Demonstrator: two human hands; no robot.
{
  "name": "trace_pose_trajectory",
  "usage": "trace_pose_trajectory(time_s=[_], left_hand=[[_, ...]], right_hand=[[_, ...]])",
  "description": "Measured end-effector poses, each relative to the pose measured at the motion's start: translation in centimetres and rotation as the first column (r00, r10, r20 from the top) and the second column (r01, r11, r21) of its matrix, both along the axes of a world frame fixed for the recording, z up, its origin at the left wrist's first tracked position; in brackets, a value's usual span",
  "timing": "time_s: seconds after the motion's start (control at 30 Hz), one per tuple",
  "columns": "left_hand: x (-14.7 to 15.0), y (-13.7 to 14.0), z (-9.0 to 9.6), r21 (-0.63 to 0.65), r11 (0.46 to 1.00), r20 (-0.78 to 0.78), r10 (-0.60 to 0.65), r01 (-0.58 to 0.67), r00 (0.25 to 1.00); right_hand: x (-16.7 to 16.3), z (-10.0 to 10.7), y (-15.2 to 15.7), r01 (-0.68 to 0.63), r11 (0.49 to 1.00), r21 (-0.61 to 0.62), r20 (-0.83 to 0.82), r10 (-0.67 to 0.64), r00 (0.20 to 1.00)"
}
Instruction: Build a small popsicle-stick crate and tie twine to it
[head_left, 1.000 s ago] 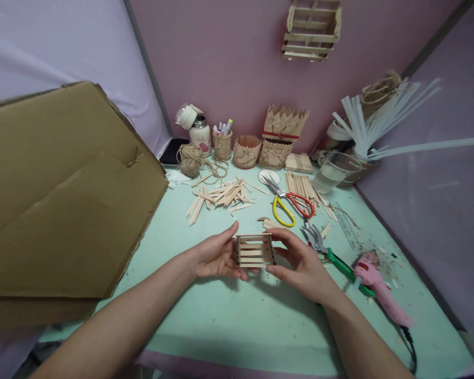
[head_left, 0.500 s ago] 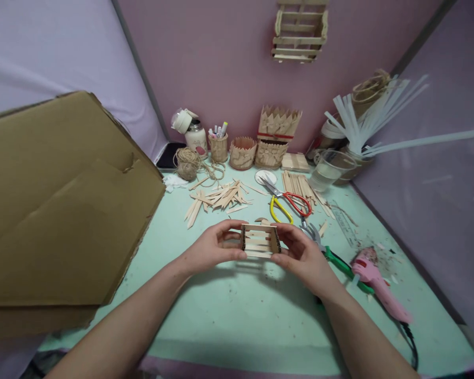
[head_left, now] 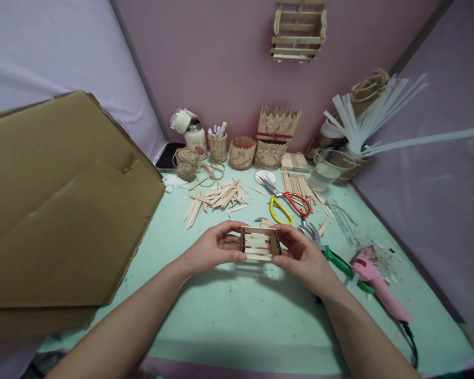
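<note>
Between my two hands is a small slatted crate of pale wooden sticks with corrugated cardboard ends, held a little above the table. My left hand grips its left end, thumb at the near lower corner and fingers behind. At the right end, my right hand holds it the same way; some fingertips are hidden behind the crate. Beyond it lie scissors with one red and one yellow handle. Green-handled pliers rest beside my right hand, partly under the wrist.
A large cardboard sheet stands at the left. Cut stick pieces and whole sticks lie toward the back. A pink glue gun with a cord is at the right. A plastic cup of liquid stands near glue sticks.
The crate has tilted very slightly in my hands, its top edge a touch lower. Both hands keep the same hold, and nothing else has moved.
</note>
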State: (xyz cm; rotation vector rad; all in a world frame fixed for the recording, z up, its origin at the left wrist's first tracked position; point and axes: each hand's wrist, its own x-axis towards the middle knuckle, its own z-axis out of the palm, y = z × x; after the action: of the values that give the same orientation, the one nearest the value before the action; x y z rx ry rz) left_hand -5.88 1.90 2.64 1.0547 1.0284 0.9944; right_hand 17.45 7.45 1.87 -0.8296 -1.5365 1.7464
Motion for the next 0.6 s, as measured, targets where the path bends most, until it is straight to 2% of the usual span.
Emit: trace_pose_trajectory(time_s=[0.6], left_hand=[[0.01,-0.08,0.24,-0.015,1.000,0.016,0.004,-0.003,1.000]], right_hand=[[0.09,-0.01,0.05,0.009,1.000,-0.017,0.021,-0.009,1.000]])
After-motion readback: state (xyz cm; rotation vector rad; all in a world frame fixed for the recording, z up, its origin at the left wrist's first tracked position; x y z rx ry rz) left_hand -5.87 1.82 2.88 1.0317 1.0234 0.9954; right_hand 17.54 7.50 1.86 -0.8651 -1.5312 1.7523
